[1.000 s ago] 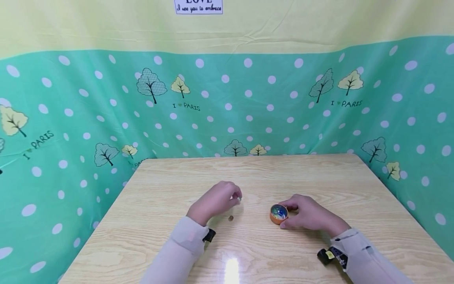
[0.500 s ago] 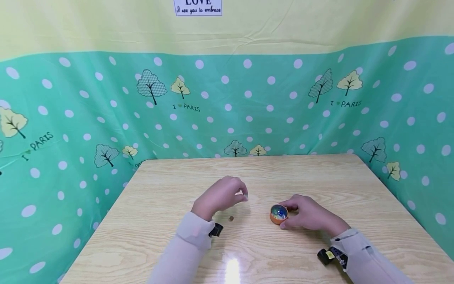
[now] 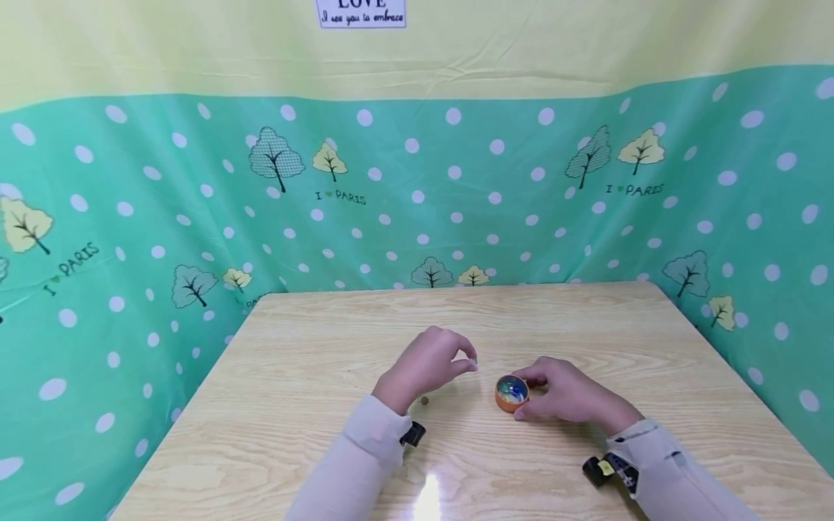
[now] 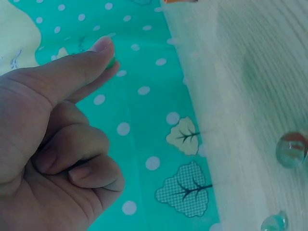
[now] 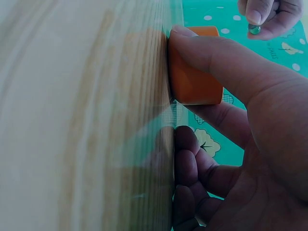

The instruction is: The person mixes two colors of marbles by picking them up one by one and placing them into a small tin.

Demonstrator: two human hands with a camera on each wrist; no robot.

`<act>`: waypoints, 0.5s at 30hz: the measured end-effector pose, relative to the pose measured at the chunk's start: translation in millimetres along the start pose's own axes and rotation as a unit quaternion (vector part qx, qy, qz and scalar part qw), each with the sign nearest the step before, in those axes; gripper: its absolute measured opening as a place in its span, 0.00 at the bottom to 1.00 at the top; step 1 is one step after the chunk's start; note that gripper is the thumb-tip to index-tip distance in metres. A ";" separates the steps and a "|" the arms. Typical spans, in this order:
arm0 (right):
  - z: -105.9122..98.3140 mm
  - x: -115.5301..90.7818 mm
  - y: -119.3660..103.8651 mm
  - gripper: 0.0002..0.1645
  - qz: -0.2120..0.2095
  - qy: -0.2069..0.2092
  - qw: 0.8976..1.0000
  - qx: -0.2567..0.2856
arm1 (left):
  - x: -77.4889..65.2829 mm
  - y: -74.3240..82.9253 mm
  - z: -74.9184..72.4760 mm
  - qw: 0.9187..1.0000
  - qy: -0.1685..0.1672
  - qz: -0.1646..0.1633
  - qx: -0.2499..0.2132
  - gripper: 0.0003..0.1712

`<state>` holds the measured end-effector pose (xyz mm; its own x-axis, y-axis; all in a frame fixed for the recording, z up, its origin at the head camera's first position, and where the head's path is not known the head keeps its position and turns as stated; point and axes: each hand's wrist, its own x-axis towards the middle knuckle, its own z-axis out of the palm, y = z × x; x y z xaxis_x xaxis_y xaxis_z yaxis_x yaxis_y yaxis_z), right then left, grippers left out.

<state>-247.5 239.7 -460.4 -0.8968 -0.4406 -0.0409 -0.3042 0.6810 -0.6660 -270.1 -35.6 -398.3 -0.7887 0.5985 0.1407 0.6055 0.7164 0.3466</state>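
Observation:
My left hand point(image 3: 430, 365) is raised over the middle of the table, to the left of a short orange round piece point(image 3: 512, 393) with a glossy blue, green and white top. Between thumb and forefinger it pinches a small green glass marble point(image 5: 254, 30); the other fingers are curled in the left wrist view. My right hand point(image 3: 565, 391) grips the orange piece by its sides, thumb at the near side and forefinger at the far side. The piece rests on the wooden tabletop. A brownish marble point(image 3: 425, 400) lies on the table beside my left wrist.
In the left wrist view, a brown-and-teal marble point(image 4: 291, 150) and a clear greenish marble point(image 4: 274, 223) lie on the table point(image 3: 313, 347). A green dotted cloth point(image 3: 365, 159) hangs behind and at both sides. Each wrist carries a small black camera.
My left hand has moved right with the marble, closer to the orange piece. My right hand and the orange piece have stayed in place.

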 end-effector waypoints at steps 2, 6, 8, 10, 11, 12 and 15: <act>0.0 0.2 -0.5 0.39 -0.003 -0.001 1.000 -0.002 | -0.4 1.1 1.7 1.000 0.004 -0.003 0.001 0.08; -0.1 0.3 -0.7 0.38 -0.004 0.000 1.000 -0.004 | -0.6 2.8 3.4 1.000 0.011 -0.005 -0.001 0.09; -0.2 0.3 -0.5 0.38 -0.004 0.001 1.000 -0.004 | 0.2 3.9 4.0 1.000 0.012 -0.006 -0.009 0.09; -0.4 0.3 -0.2 0.38 -0.004 0.000 1.000 -0.005 | 1.4 4.7 5.2 1.000 0.014 -0.006 -0.018 0.10; -0.4 0.2 -0.2 0.38 -0.004 0.000 1.000 -0.006 | 2.0 5.3 5.8 1.000 0.015 -0.006 -0.021 0.10; -0.4 0.1 -0.3 0.38 -0.004 -0.001 1.000 -0.007 | 2.4 5.9 6.5 1.000 0.016 -0.006 -0.026 0.10; -0.7 -0.9 -0.9 0.37 -0.007 -0.002 1.000 -0.011 | 3.7 7.6 9.7 0.999 0.024 -0.006 -0.032 0.10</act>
<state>-246.7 239.9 -459.2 -0.8907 -0.4533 -0.0346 -0.3244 0.6870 -0.6502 -267.4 -24.5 -404.1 -0.8014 0.5707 0.1790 0.5884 0.6986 0.4070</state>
